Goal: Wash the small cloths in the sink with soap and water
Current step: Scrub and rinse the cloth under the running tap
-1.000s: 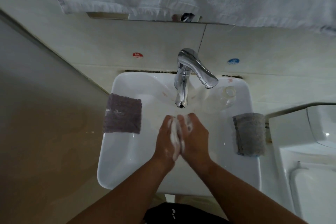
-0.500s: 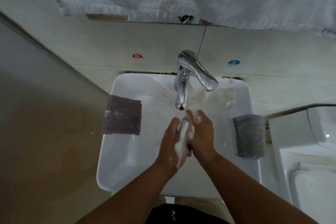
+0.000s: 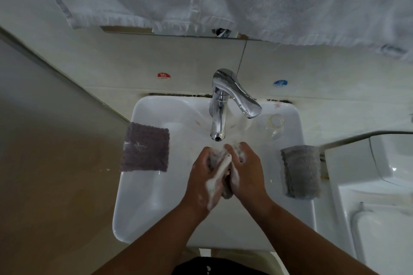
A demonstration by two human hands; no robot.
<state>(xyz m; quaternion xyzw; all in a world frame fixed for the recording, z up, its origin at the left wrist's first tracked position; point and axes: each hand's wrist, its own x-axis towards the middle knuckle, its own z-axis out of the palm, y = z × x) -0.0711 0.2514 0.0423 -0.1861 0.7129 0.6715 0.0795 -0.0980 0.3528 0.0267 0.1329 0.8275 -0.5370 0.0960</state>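
Head view: the left hand (image 3: 204, 176) and right hand (image 3: 247, 169) press together over the sink (image 3: 143, 203), fingers curled round a small grey cloth (image 3: 226, 191). It is wadded between the palms, its long axis running wrist to fingertip, wet and streaked with white lather. The faucet (image 3: 218, 125) hangs just beyond the fingertips. A purple cloth (image 3: 145, 147) waits left of the left hand, a folded grey cloth (image 3: 301, 172) right of the right hand.

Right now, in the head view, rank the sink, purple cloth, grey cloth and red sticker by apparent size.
1. sink
2. purple cloth and grey cloth: they look alike, so I won't rank them
3. red sticker
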